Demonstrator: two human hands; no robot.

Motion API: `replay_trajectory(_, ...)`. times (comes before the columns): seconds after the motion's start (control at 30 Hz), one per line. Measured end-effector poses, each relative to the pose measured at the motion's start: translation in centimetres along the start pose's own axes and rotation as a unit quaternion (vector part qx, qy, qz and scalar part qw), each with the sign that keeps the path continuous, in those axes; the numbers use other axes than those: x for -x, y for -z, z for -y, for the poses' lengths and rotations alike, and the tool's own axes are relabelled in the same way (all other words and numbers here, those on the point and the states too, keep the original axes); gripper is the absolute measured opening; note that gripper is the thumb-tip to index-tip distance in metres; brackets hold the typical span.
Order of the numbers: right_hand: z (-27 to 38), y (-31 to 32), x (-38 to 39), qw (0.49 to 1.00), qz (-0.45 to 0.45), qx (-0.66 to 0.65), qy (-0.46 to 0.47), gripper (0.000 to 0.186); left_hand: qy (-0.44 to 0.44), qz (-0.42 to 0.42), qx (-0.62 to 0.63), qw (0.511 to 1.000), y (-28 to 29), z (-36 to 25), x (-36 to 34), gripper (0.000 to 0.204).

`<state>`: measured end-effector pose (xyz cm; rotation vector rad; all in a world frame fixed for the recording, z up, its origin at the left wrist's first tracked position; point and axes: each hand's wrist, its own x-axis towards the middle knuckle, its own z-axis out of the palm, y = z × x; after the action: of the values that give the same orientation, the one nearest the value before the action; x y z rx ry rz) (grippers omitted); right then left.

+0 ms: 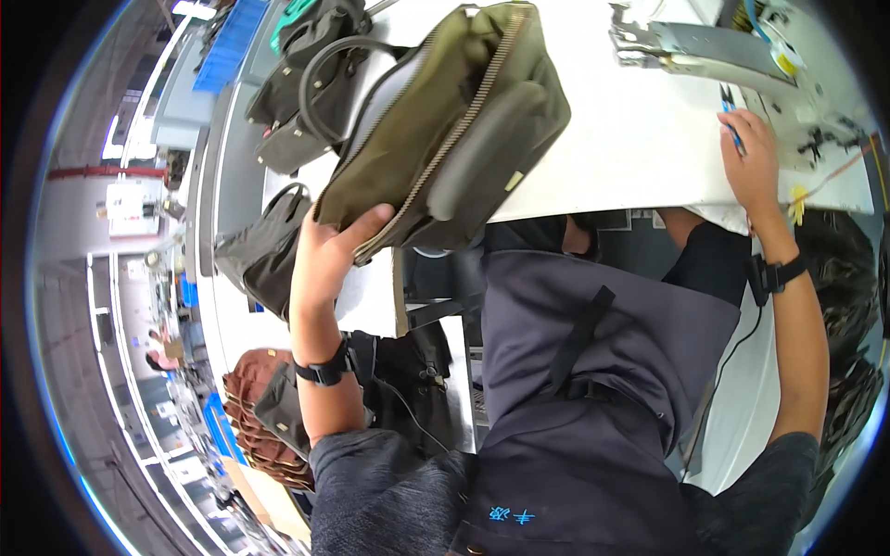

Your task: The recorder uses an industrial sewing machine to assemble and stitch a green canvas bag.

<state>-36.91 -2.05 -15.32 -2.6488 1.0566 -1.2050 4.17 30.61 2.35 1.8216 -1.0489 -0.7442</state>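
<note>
An olive-green handbag (505, 153) lies tilted on the white table, its long brass-toothed zipper undone and its lining showing. My left hand (336, 248) is closed on the near end of the bag's opening, thumb inside and fingers hidden behind the fabric. One looped handle (311, 93) stands out from the bag's left side. Over at the right of the table, my right hand (753, 165) is closed around a small pair of blue-handled thread snips (730, 119), whose metal tips point away from me. The snips are at the tabletop, near the sewing machine.
A sewing machine (714, 54) stands at the far right of the white table (621, 153). More dark olive bags (301, 107) lie at the left, with another bag (267, 246) below them. Brown bags (264, 408) are piled at lower left. Dark material (839, 287) hangs at the right.
</note>
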Motion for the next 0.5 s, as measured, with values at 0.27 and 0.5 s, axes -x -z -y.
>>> replay_trajectory(0.27,-0.5,0.5,-0.2,0.999,0.033,0.02,-0.022,0.019,0.017,-0.021,-0.349,0.937,-0.3,-3.6,-0.3,0.026)
replay_trajectory(0.5,-0.2,0.3,-0.3,0.999,0.036,0.035,-0.003,0.019,0.085,-0.053,-0.354,0.93,-0.5,-5.3,-0.8,0.033)
